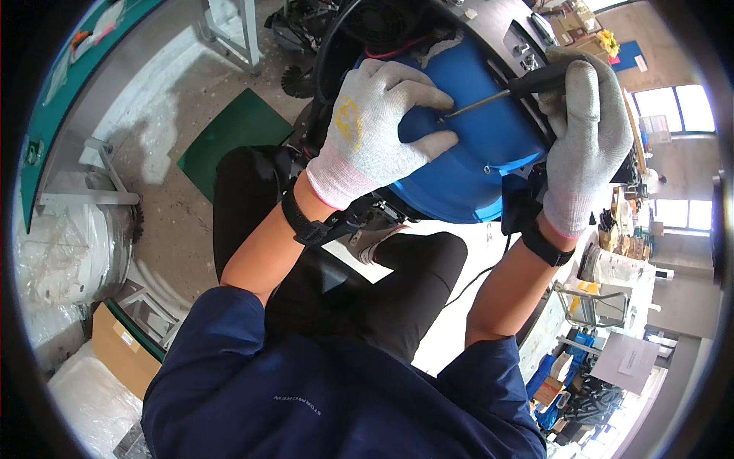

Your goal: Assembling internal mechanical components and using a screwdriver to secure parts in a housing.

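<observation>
A screwdriver [483, 102] with a dark handle and thin metal shaft is gripped in my right hand [587, 122], which wears a grey-white knit glove. Its shaft points left, and the tip meets a small spot on a curved blue plastic panel [451, 172]. On the panel's left side rests my left hand [380, 122], in a matching glove with a yellow mark. Its thumb and forefinger are spread on either side of the screwdriver's tip, with nothing visible between them. Lower on the panel sits a small round metal fitting [487, 169]. My palms hide parts of the panel's edges.
Around the panel runs a dark machine body with a black fan grille [382, 21] and a grey metal plate [489, 27]. A green mat [233, 141] lies on the floor at left. Plastic-wrapped goods [73, 252] and a cardboard box [126, 348] stand at lower left.
</observation>
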`<state>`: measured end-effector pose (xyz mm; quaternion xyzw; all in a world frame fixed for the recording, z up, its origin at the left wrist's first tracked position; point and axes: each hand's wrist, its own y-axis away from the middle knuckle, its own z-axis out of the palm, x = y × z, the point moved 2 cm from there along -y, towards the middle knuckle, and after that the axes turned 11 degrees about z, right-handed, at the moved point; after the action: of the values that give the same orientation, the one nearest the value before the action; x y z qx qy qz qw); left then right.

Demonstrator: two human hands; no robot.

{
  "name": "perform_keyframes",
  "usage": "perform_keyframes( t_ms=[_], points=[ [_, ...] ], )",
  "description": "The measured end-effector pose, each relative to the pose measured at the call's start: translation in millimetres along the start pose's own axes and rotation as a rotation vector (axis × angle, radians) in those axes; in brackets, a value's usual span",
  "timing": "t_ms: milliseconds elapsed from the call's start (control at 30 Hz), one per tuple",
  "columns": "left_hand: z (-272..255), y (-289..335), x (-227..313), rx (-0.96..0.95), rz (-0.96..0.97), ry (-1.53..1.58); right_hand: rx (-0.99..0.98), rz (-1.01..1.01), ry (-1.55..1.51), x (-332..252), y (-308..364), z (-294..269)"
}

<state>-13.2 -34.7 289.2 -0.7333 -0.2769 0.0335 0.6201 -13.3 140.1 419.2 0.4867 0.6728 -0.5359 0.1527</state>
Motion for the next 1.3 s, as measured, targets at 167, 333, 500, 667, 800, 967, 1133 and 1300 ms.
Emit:
perform_keyframes(
  t_ms=[167,333,500,667,800,967,1133,1300],
  points=[
    [-0.7,1.8,-1.0,-0.009,-0.009,-0.045,0.004,-0.044,0.056,0.1,0.3,3.4],
    [-0.2,1.7,0.3,-0.032,-0.030,-0.087,0.008,-0.049,0.090,-0.4,-3.0,1.5],
    [-0.4,1.4,1.4,0.007,-0.075,-0.067,-0.070,0.136,-0.098,-2.2,-5.2,5.2],
    [6.2,-4.4,3.6,0.072,-0.056,0.006,-0.107,0.134,0.059,-3.1,-10.7,3.6],
    [9.5,-6.2,5.6,0.088,-0.092,-0.009,-0.101,0.171,0.077,-3.5,-10.4,3.2],
    [7.6,-11.1,4.9,0.074,-0.130,0.027,-0.101,0.161,0.042,-9.3,-11.5,-0.4],
    [7.7,-6.4,6.1,0.096,-0.146,0.013,-0.299,-0.065,-0.112,-3.4,-19.5,-6.3],
    [8.1,-3.9,3.1,0.096,-0.137,0.010,-0.404,-0.073,-0.204,1.7,-18.7,-11.6]
  ],
)
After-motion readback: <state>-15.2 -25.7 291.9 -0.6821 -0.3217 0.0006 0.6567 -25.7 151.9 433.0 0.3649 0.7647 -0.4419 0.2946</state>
